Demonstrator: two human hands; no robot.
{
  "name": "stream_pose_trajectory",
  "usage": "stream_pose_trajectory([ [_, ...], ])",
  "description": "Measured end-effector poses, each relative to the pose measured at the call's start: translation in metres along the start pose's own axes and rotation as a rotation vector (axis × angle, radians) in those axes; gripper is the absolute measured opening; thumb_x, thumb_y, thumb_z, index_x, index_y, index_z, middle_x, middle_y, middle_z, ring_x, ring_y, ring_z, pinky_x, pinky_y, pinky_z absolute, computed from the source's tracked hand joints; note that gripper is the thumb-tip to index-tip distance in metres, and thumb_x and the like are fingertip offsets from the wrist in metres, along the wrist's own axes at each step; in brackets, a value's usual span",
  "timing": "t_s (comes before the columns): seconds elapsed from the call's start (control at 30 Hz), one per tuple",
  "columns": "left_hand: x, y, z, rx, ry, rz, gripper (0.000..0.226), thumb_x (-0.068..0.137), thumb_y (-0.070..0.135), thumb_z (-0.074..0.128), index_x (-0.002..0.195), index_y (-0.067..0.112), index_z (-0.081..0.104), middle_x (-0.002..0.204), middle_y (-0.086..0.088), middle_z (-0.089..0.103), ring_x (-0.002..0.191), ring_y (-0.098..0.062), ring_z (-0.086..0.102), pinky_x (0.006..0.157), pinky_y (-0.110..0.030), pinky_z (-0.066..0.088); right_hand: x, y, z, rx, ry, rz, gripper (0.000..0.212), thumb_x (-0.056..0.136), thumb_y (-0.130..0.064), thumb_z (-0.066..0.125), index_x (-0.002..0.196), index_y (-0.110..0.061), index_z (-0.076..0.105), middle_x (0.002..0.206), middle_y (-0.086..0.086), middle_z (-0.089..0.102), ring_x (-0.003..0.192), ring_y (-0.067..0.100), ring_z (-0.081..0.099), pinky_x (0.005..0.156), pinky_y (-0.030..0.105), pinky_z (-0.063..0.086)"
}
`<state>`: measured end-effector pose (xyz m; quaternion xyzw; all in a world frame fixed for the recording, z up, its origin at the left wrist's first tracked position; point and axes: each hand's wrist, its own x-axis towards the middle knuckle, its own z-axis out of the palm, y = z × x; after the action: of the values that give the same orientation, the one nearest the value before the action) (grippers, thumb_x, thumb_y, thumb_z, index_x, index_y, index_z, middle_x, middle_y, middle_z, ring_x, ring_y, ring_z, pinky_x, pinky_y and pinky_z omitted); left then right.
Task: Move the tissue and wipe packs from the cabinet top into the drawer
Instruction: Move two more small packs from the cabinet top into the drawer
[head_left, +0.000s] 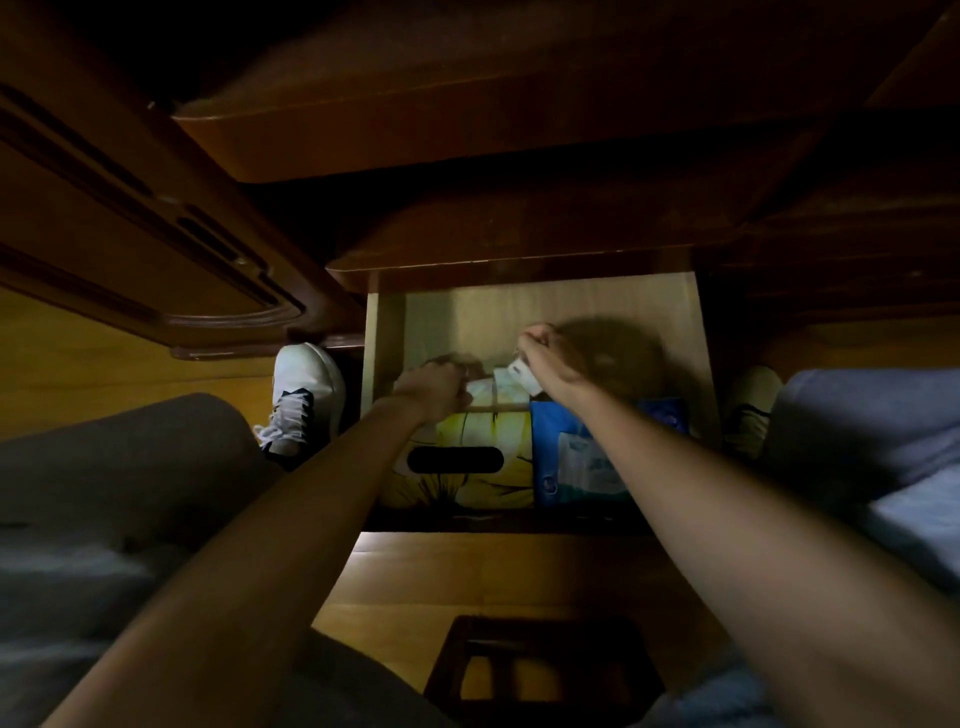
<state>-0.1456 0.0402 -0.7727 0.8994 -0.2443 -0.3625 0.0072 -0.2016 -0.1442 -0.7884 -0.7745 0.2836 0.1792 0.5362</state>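
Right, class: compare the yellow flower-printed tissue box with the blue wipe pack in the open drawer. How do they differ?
The yellow flower-printed tissue box is wider than the blue wipe pack and lies left of it. The box shows a dark oval slot on top; the pack shows a pale printed panel. Both lie flat, side by side, at the near end of the light wooden drawer.

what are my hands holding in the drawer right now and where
Both hands grip a small white pack above the drawer: left hand at its left end, right hand at its top right corner.
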Motion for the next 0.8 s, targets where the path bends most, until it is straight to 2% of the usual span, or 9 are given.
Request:
stream_pose_trajectory([
  [0.1, 0.001, -0.002, 0.004, -0.007, 0.029, -0.052, 0.046, 0.094, 0.035, 0.06, 0.138, 0.026, 0.053, 0.135, -0.011, 0.061, 0.119, -0.031, 0.059, 0.09, -0.039, 0.047, 0.008, 0.0, 0.011, -0.064, -0.128, -0.034, 0.041, 0.098, -0.015, 0.057, 0.138, -0.018, 0.052, 0.132, 0.006, 0.057, 0.109, 0.018, 0.059, 0.081, 0.031, 0.053],
  [0.17, 0.003, -0.004, 0.007, -0.026, 0.044, -0.073, 0.043, 0.092, 0.036, 0.062, 0.134, 0.025, 0.056, 0.129, -0.011, 0.064, 0.115, -0.03, 0.061, 0.083, -0.036, 0.043, 0.011, 0.003, 0.016, -0.173, -0.194, -0.057, 0.052, 0.094, 0.005, 0.06, 0.141, -0.015, 0.051, 0.138, 0.01, 0.055, 0.121, 0.026, 0.057, 0.095, 0.039, 0.055],
  [0.27, 0.005, -0.006, 0.009, -0.048, 0.051, -0.085, 0.039, 0.091, 0.035, 0.064, 0.129, 0.024, 0.059, 0.124, -0.01, 0.066, 0.111, -0.028, 0.062, 0.079, -0.034, 0.039, 0.013, 0.002, 0.016, -0.288, -0.204, -0.126, 0.062, 0.089, 0.007, 0.067, 0.144, -0.013, 0.05, 0.143, 0.009, 0.054, 0.13, 0.027, 0.053, 0.1, 0.034, 0.051],
  [0.33, 0.006, -0.008, 0.009, -0.071, 0.054, -0.079, 0.035, 0.091, 0.032, 0.064, 0.124, 0.024, 0.06, 0.121, -0.009, 0.066, 0.102, -0.026, 0.061, 0.078, -0.033, 0.039, 0.014, -0.002, 0.015, -0.387, -0.217, -0.167, 0.062, 0.086, 0.002, 0.073, 0.142, -0.011, 0.053, 0.143, 0.009, 0.056, 0.131, 0.027, 0.052, 0.105, 0.037, 0.048],
  [0.4, 0.007, -0.01, 0.009, -0.08, 0.043, -0.066, 0.031, 0.092, 0.03, 0.062, 0.122, 0.023, 0.059, 0.121, -0.011, 0.066, 0.098, -0.024, 0.059, 0.078, -0.034, 0.039, 0.014, -0.007, 0.015, -0.477, -0.246, -0.183, 0.058, 0.082, -0.001, 0.079, 0.136, -0.009, 0.059, 0.137, 0.01, 0.06, 0.127, 0.028, 0.055, 0.104, 0.038, 0.048],
  [0.53, 0.008, -0.013, 0.008, -0.116, 0.038, -0.011, 0.033, 0.096, 0.028, 0.051, 0.129, 0.028, 0.055, 0.125, -0.008, 0.064, 0.11, -0.028, 0.061, 0.08, -0.034, 0.039, 0.01, -0.013, 0.015, -0.599, -0.269, -0.208, 0.057, 0.078, -0.002, 0.083, 0.131, -0.007, 0.062, 0.134, 0.011, 0.06, 0.126, 0.027, 0.053, 0.1, 0.032, 0.044],
  [0.67, 0.007, -0.013, 0.009, -0.127, -0.005, 0.029, 0.037, 0.099, 0.032, 0.045, 0.136, 0.031, 0.051, 0.128, -0.009, 0.062, 0.112, -0.027, 0.06, 0.081, -0.035, 0.041, 0.008, -0.013, 0.013, -0.577, -0.269, -0.165, 0.06, 0.076, 0.001, 0.083, 0.13, -0.007, 0.059, 0.133, 0.012, 0.059, 0.123, 0.028, 0.055, 0.092, 0.028, 0.046],
  [0.73, 0.004, -0.011, 0.012, -0.131, 0.051, 0.042, 0.039, 0.102, 0.036, 0.041, 0.139, 0.029, 0.049, 0.121, -0.009, 0.063, 0.107, -0.027, 0.062, 0.078, -0.034, 0.044, 0.004, -0.013, 0.014, -0.578, -0.279, -0.156, 0.064, 0.079, 0.0, 0.081, 0.137, -0.008, 0.055, 0.137, 0.014, 0.056, 0.125, 0.03, 0.054, 0.091, 0.028, 0.043],
  [0.8, 0.001, -0.011, 0.014, -0.141, 0.194, 0.014, 0.037, 0.104, 0.039, 0.037, 0.133, 0.024, 0.054, 0.113, -0.009, 0.064, 0.1, -0.027, 0.064, 0.073, -0.033, 0.045, 0.0, -0.013, 0.015, -0.592, -0.293, -0.151, 0.066, 0.083, -0.002, 0.078, 0.143, -0.009, 0.05, 0.139, 0.015, 0.054, 0.126, 0.032, 0.053, 0.091, 0.03, 0.043],
])
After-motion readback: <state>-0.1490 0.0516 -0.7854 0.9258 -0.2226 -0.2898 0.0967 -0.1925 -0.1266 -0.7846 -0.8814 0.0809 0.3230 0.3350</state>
